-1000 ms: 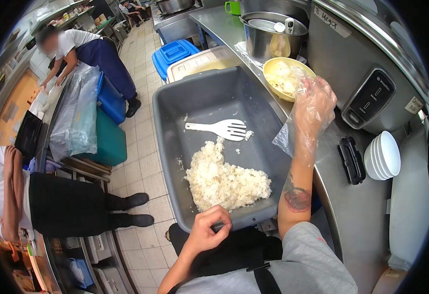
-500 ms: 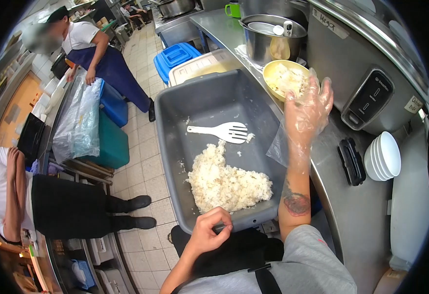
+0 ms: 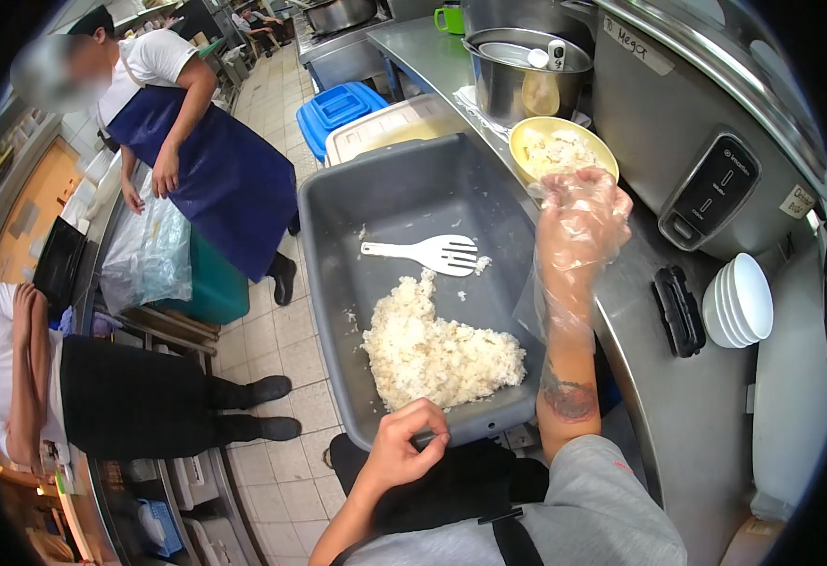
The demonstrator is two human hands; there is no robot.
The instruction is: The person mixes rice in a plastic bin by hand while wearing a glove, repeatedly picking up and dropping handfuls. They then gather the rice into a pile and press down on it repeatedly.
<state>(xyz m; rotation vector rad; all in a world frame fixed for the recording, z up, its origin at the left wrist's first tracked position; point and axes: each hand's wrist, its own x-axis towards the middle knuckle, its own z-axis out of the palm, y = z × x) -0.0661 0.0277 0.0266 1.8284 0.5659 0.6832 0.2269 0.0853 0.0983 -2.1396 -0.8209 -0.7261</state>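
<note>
My left hand [image 3: 408, 441], bare, is closed round the near rim of a deep grey plastic tub [image 3: 338, 236]. In the tub lie a mound of cooked white rice [image 3: 437, 349] and a white slotted serving spoon [image 3: 423, 253]. On the steel counter to the right, my right hand [image 3: 581, 222] wears a loose clear plastic glove. Its fingers are bent together over the near rim of a yellow bowl [image 3: 607, 158], which holds more rice [image 3: 559, 148]. My fingertips are partly hidden by the glove and the back of the hand.
A steel pot [image 3: 489, 85] with utensils stands behind the bowl, beside a large steel appliance [image 3: 640, 123]. Stacked white bowls [image 3: 739, 300] and a black object [image 3: 677, 311] are at right. Two people, one in a blue apron [image 3: 206, 179], stand left across the tiled aisle.
My right hand has drawn back toward me, its fingers going from spread to bent at the near rim. The yellow bowl has shifted slightly right. The blue-aproned person has stepped nearer.
</note>
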